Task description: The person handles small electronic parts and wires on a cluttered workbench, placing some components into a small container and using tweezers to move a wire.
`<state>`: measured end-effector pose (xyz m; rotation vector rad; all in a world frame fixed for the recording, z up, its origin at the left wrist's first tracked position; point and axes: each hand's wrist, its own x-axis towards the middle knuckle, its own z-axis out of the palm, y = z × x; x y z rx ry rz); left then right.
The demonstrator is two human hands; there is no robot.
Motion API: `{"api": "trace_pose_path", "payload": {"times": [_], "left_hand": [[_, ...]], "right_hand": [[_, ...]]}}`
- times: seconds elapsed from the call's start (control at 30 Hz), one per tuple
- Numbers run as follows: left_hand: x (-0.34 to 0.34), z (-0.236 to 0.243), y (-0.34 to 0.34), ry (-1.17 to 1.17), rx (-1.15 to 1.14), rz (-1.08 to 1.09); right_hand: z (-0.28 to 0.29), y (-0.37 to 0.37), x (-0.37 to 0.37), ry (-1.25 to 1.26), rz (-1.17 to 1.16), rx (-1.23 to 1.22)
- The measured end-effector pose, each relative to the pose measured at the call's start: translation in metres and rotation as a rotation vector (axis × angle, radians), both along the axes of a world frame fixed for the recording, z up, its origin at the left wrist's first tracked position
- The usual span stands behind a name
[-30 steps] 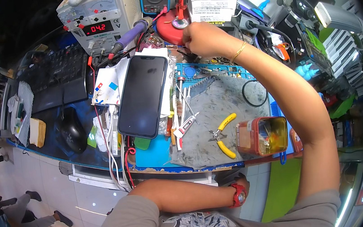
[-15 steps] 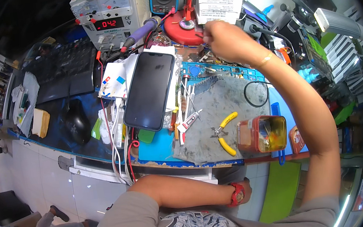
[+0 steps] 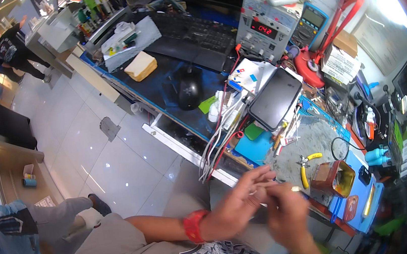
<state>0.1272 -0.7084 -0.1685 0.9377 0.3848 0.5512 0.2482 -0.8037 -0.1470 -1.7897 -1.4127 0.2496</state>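
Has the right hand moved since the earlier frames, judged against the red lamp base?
Yes. The right hand has left the red lamp base and pulled back toward the body, now meeting the left hand below the bench edge.

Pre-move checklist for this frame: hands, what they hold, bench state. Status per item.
1. Both hands in view: ok. Left hand and right hand meet in front of the bench edge.
2. Item between the fingers identified: cannot tell, too small and blurred.
3. Flat black rectangular tablet resting on the bench: ok, lying flat, untouched.
4. Yellow-handled pliers free: ok, on the grey mat, apart from both hands.
5. Open brown tin box clear of hands: ok, just beyond the right hand, not touched.
6. Loose white and red cables contained: not ok, they hang over the bench edge.
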Motion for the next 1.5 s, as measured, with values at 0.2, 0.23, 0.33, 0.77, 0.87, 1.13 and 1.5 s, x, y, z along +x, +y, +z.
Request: {"api": "trace_pose_path", "payload": {"times": [0.2,0.23,0.33,0.77,0.87,1.13,1.5], "left_hand": [[-0.074,-0.023,0.119,0.319,0.474,0.361],[-0.082,-0.031,0.177,0.280,0.853,0.457],[-0.075,0.017,0.342,0.731,1.322,0.607],[-0.067,-0.021,0.477,0.815,1.716,0.837],[-0.062,-0.025,0.288,0.467,1.518,0.951],[-0.034,-0.128,0.148,0.336,1.013,0.790],[-0.035,-0.154,0.154,0.446,1.155,0.803]], "right_hand": [[-0.025,0.037,-0.056,0.022,0.015,0.123],[-0.022,0.034,-0.054,0.039,-0.005,0.123],[-0.012,0.007,-0.037,-0.018,-0.038,0.021],[0.071,-0.077,0.114,-0.369,-0.397,-0.171],[0.063,-0.051,0.176,-0.427,-0.316,-0.220],[-0.021,0.082,0.303,-0.680,-0.216,-0.451],[-0.036,0.105,0.326,-1.004,-0.063,-0.690]]}}
